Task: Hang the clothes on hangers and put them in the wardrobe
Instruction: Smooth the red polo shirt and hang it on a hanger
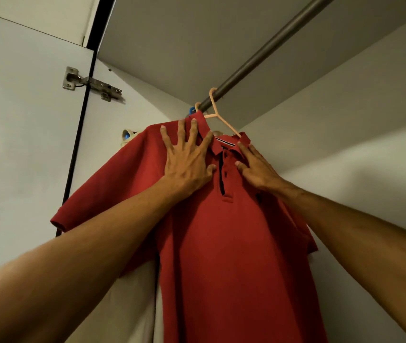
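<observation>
A red polo shirt point(221, 243) with a dark placket hangs on a pale pink hanger point(218, 112), whose hook is over the dark wardrobe rail point(259, 58). My left hand point(187, 159) lies flat on the shirt's left shoulder with the fingers spread, their tips at the collar. My right hand point(256, 167) rests on the right side of the collar, fingers extended, thumb near the placket. Neither hand is closed around anything.
Behind the red shirt hang a beige garment point(127, 137) and a blue hanger hook point(192, 110). The white wardrobe door point(19, 144) stands open on the left with a metal hinge point(90, 84). White panels form the wardrobe's top and right wall.
</observation>
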